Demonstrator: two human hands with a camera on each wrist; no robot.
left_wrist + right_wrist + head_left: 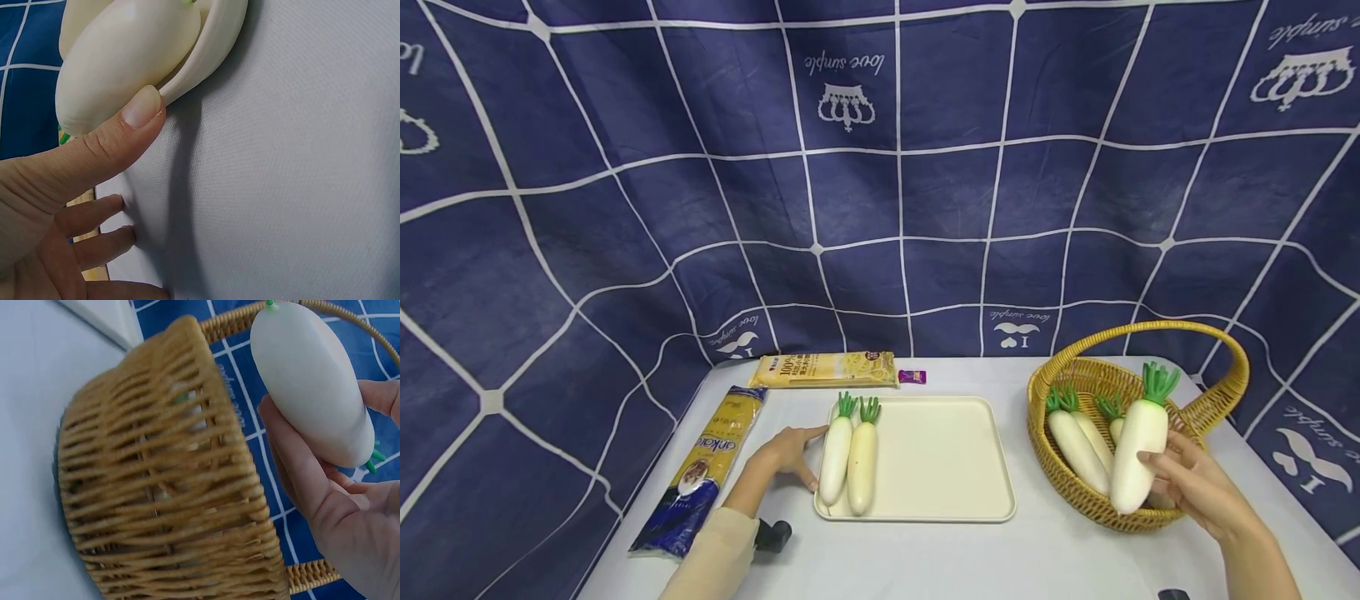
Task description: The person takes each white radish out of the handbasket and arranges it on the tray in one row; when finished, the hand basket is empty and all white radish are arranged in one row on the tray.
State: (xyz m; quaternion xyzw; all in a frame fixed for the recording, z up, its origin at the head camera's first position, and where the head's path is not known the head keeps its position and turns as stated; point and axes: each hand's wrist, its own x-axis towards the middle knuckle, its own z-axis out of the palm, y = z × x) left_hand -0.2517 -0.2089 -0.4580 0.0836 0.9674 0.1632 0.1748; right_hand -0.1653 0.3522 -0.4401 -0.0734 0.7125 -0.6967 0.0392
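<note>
In the head view my right hand grips a white radish with green leaves, holding it tilted over the front right of the wicker basket. The right wrist view shows the thumb and fingers on either side of this radish. More white radishes lie inside the basket, partly hidden. My left hand is at the left edge of a cream tray, fingers spread and thumb at the rim. Side by side on the tray's left part lie a white radish and a yellowish one.
Behind the tray lies a yellow noodle packet, with a small purple packet beside it. A blue and gold packet lies left of my left arm. The basket's tall handle arches above it. A blue curtain hangs behind the table.
</note>
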